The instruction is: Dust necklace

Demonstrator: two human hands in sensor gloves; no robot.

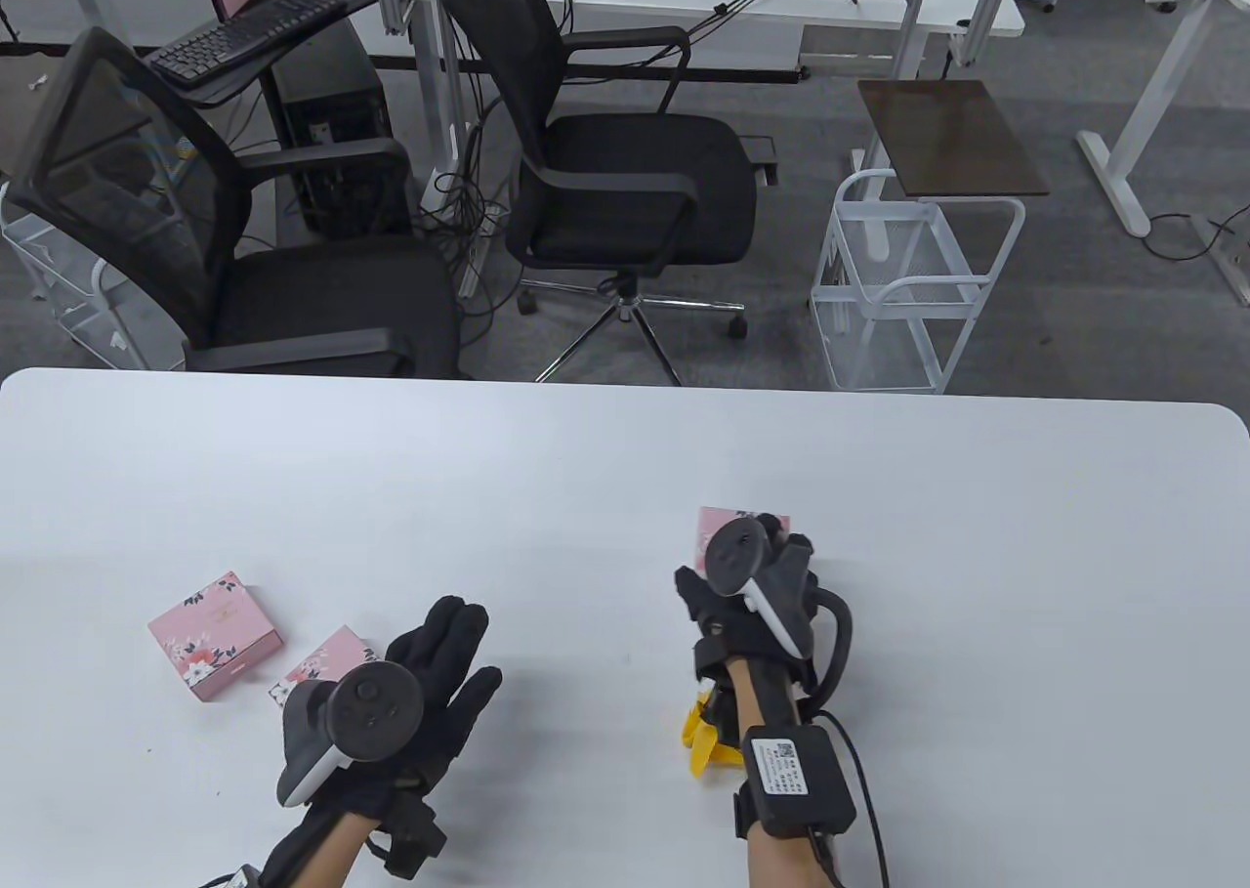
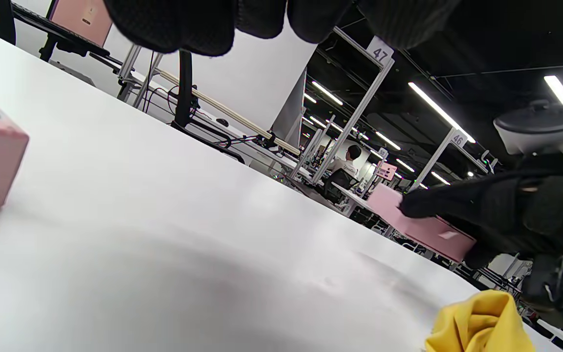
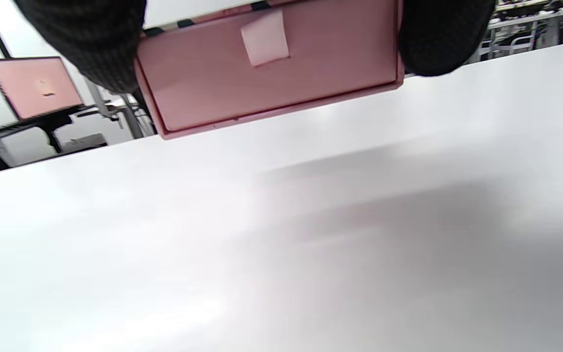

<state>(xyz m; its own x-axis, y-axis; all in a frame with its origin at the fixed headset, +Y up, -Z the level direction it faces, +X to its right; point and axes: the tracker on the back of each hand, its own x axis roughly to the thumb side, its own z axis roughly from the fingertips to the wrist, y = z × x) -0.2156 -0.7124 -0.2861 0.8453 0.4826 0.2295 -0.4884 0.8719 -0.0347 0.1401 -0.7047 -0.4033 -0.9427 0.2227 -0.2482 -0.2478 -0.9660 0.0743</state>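
On the table: white top, all the gear sits along the near half, easy reach.
Right hand: gripping a pink box by both sides, lifted off the top, guessing it's coming over to be opened.
Left hand: fingers straight, holding nothing, hovering right of the two boxes, probably ready to help.
Left boxes: one box far left, another half hidden by the left hand.
Cloth: yellow, bunched under the right wrist, parked for dusting.
Necklace: can't see it, maybe boxed.
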